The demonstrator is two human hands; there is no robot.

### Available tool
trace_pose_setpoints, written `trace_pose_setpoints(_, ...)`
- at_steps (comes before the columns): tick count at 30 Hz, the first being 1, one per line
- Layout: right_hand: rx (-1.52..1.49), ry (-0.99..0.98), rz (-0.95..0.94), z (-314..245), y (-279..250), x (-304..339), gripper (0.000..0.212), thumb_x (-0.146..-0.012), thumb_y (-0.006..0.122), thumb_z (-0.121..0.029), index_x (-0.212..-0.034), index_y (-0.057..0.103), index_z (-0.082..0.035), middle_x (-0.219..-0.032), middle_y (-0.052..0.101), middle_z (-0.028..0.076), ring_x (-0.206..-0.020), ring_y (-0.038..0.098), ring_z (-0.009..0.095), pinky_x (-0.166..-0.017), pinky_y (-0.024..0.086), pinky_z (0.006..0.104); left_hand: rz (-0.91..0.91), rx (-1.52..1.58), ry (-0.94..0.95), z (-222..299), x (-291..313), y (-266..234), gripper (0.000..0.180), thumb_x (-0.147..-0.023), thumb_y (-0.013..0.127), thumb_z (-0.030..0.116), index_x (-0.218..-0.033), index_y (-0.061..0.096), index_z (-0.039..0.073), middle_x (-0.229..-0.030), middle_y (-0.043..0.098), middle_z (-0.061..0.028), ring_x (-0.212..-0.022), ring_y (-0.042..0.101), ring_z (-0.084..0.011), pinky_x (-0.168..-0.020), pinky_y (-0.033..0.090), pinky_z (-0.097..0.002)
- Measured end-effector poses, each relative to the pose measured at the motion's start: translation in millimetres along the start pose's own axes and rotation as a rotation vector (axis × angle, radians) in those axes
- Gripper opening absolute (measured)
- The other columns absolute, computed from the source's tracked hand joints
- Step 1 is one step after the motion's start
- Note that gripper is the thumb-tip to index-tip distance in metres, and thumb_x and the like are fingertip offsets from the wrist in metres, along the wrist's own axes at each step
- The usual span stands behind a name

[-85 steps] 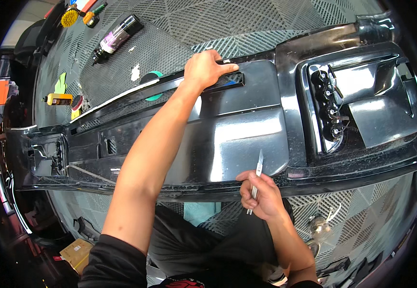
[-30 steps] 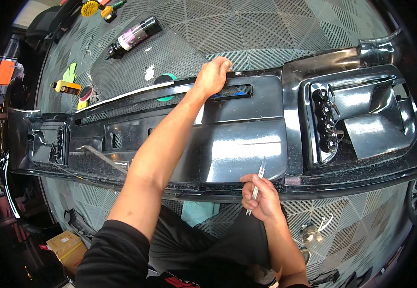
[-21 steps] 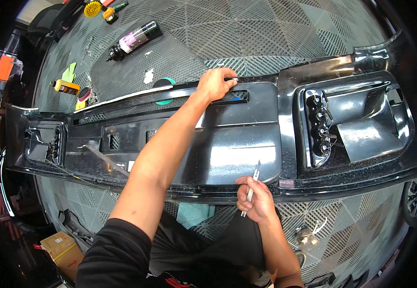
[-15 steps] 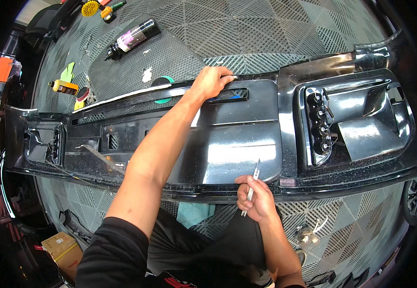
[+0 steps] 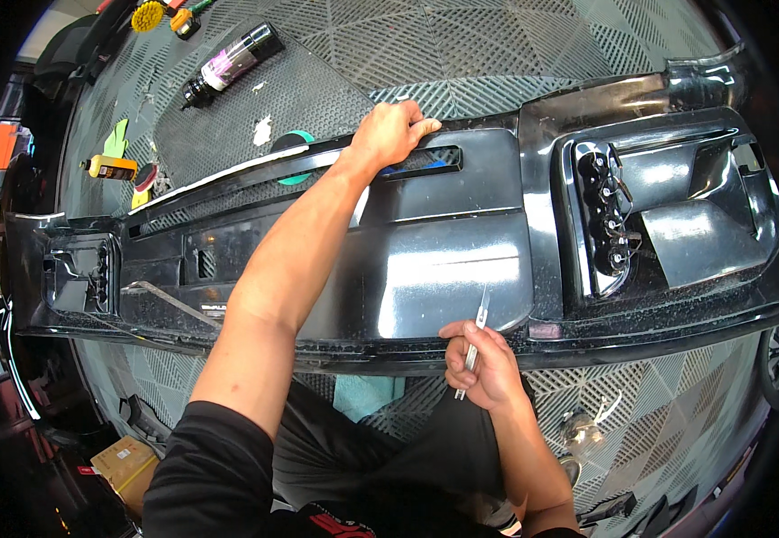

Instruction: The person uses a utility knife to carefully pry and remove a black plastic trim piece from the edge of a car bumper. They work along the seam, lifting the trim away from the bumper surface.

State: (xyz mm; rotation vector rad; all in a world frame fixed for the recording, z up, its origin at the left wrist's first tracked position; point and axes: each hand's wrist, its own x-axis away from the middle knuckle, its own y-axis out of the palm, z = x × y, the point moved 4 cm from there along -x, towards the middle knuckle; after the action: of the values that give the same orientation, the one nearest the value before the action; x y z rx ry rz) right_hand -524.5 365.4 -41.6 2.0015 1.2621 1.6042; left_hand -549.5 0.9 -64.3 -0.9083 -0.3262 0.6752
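Spanning nearly the whole view, a glossy black car bumper (image 5: 443, 269) lies across a grey grid-patterned floor (image 5: 515, 45), its two ends bending into the dark rim of the fisheye so that neither end can be seen in full. A recess on its right side holds a light housing with bulb sockets and wires (image 5: 606, 215); the smaller details inside are hard to make out. At the left end a second recess (image 5: 80, 273) sits in shadow, and little can be read there.

The left hand (image 5: 389, 134) reaches far over the bumper and curls around its far upper edge, fingers closed over the rim; the forearm hides the middle of the panel beneath it. The right hand (image 5: 484, 363) stays at the near lower edge, well apart from the left, closed around a thin silvery blade tool (image 5: 476, 336) whose tip rests against or just above the panel; which of the two cannot be told.

Beyond the bumper, a dark bottle with a pink label (image 5: 233, 61) lies on the floor, a small yellow bottle (image 5: 110, 167) sits farther left, and a green round pad (image 5: 293, 148) is half hidden behind the bumper's edge. A cardboard box (image 5: 125, 462) sits low left, partly cut off by shadow.
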Motion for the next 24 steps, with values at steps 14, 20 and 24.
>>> trace_pose_setpoints(14,0.001,-0.003,-0.012,-0.9,2.6,0.4,0.037,-0.107,0.057,-0.034,-0.116,0.065,0.001,-0.068,0.056,0.003,-0.049,0.041,0.008,-0.047,0.033,0.0246,-0.077,0.128,0.035,-8.2,1.3,-5.0,0.032,-0.092,0.077,0.032,-0.108,0.078,0.005,-0.099,0.077,-0.0172,-0.091,0.075,-0.0312,-0.082,0.057,-0.0415)
trace_pose_setpoints(20,0.003,0.004,0.001,-0.4,1.8,0.2,0.037,-0.107,0.057,-0.034,-0.116,0.065,0.001,-0.067,0.056,0.002,-0.049,0.041,0.007,-0.046,0.032,0.0242,-0.035,0.081,-0.046,-6.7,2.3,-1.8,0.039,-0.091,0.078,0.041,-0.098,0.077,0.002,-0.087,0.076,-0.0201,-0.083,0.074,-0.0336,-0.079,0.057,-0.0443)
trace_pose_setpoints(24,0.0,0.004,-0.009,-1.3,2.5,-0.7,0.038,-0.106,0.058,-0.035,-0.115,0.065,0.001,-0.067,0.057,0.002,-0.049,0.041,0.007,-0.046,0.032,0.0238,-0.038,0.043,-0.067,-9.7,-1.9,2.2,0.045,-0.09,0.078,0.046,-0.096,0.075,0.001,-0.085,0.075,-0.0209,-0.084,0.074,-0.0361,-0.079,0.056,-0.046)
